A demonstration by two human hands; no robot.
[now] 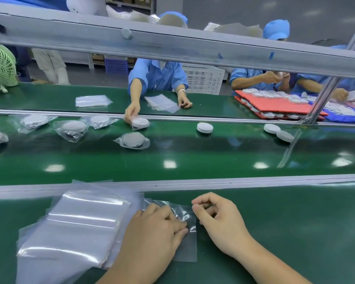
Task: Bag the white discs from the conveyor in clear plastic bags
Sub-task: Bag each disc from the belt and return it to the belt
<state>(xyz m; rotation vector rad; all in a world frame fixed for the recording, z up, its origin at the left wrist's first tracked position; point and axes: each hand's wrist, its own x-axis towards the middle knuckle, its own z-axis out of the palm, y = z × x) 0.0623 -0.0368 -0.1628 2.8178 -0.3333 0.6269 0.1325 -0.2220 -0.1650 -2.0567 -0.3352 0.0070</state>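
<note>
Left hand [158, 228] lies on one clear bag [188, 249] on the bench [295, 222], fingers fairly straight, pressing its crumpled top; thumb hidden. Right hand [219, 220] loosely curled at the bag's edge, can't tell if it pinches. Bare white discs [205, 127] sit well apart on the conveyor [193, 156].

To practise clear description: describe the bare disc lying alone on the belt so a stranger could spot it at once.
Start at the glossy green conveyor belt in the middle. Near its far edge, right of centre, lies the lone white disc. Discs to its left are bagged; the two bare ones further right sit together.
</note>
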